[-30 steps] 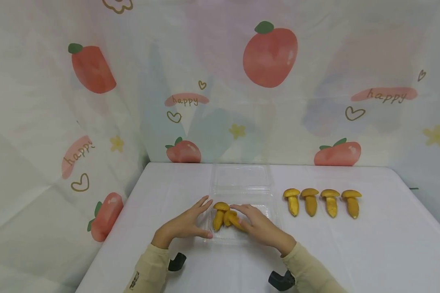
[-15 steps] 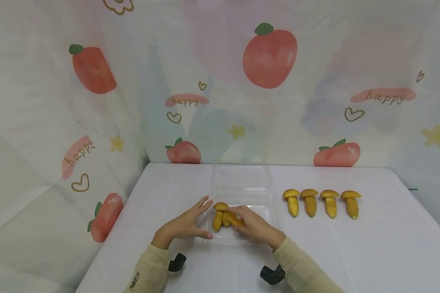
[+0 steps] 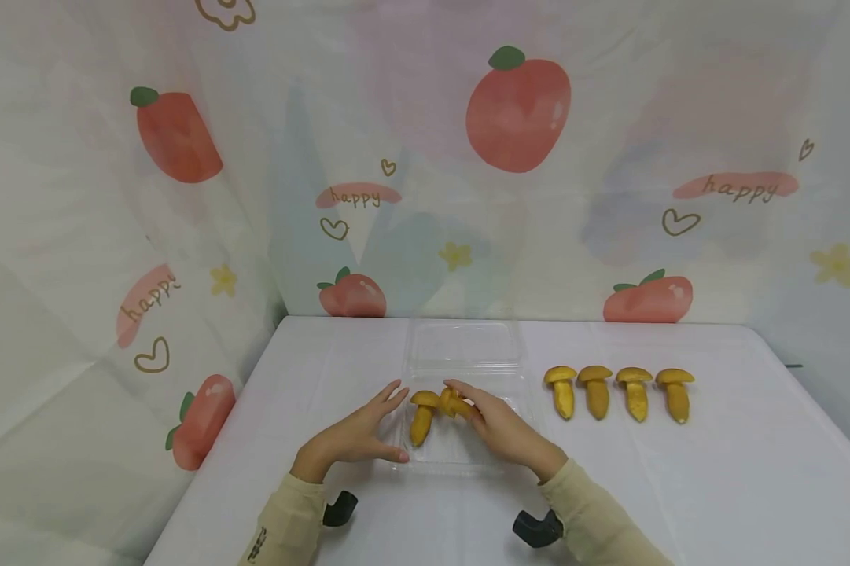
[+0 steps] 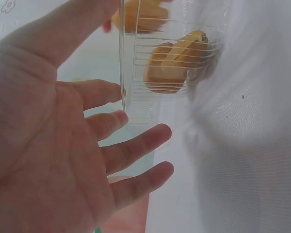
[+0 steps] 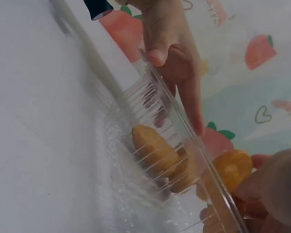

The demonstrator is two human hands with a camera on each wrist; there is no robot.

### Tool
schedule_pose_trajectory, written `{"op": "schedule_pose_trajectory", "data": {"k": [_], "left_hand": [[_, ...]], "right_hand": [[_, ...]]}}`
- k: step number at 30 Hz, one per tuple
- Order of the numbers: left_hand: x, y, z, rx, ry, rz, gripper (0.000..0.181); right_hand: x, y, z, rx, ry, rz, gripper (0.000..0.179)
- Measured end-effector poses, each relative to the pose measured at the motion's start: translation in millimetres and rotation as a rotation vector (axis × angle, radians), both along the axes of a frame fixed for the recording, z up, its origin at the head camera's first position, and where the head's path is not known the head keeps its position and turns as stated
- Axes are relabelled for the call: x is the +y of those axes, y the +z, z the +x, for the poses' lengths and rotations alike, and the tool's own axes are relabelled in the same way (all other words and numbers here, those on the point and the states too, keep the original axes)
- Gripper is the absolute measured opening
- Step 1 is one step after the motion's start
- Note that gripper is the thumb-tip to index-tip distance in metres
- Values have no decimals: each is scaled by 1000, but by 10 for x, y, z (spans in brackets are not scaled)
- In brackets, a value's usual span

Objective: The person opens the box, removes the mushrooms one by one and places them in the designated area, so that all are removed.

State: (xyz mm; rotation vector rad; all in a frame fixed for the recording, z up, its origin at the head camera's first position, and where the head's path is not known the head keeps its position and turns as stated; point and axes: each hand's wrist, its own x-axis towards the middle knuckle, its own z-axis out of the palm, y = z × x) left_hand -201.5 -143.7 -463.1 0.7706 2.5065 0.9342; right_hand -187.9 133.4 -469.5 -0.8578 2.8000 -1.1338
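Note:
A clear plastic clamshell box (image 3: pixel 491 452) lies open on the table, its ribbed wall close up in both wrist views. One yellow-brown mushroom (image 3: pixel 421 418) lies inside at the left, cap toward the back. My right hand (image 3: pixel 511 431) pinches a second mushroom (image 3: pixel 455 404), tilted, just right of the first one's cap; in the right wrist view this held mushroom (image 5: pixel 233 169) shows above the rim. My left hand (image 3: pixel 357 432) is spread at the box's left side, fingers straight, thumb at the near left corner. Whether its fingers press the wall is hard to tell.
A row of several similar mushrooms (image 3: pixel 635 393) lies right of the box. The box's lid (image 3: pixel 465 343) is folded back toward the rear of the white table (image 3: pixel 750 472). A printed cloth (image 3: pixel 425 118) hangs behind and at the left.
The mushroom in my right hand has been lifted and turned, away from the lying mushroom's stem toward its cap. My left hand has stayed in place.

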Motion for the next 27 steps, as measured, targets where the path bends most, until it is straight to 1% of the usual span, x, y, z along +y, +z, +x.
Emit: {"op": "schedule_pose_trajectory", "data": {"k": [3,6,10,13,16,23,27], "left_hand": [[0,7,1,2,1,1,105],[0,6,-1,1,2,1,105],[0,-1,2,-5,8,-3,106],[-4,-9,5,-12,10,-1,106],[-10,-20,5,-13,6,3,106],[-14,-24,7,-2,-4,9,105],[-14,-20,6,-6,-8,9,105]], "right_hand": [[43,37,17,1,-19,-45,57],[88,59,37,-20,-45,-79,61],[150,71,60,-70,-79,-112,59],[193,70,74,-88,-95,-127,58],[238,71,89,-70,-100,-131,60],[362,97,145,27,-104,-131,65],[440,130,187,52,-109,-130,65]]}}
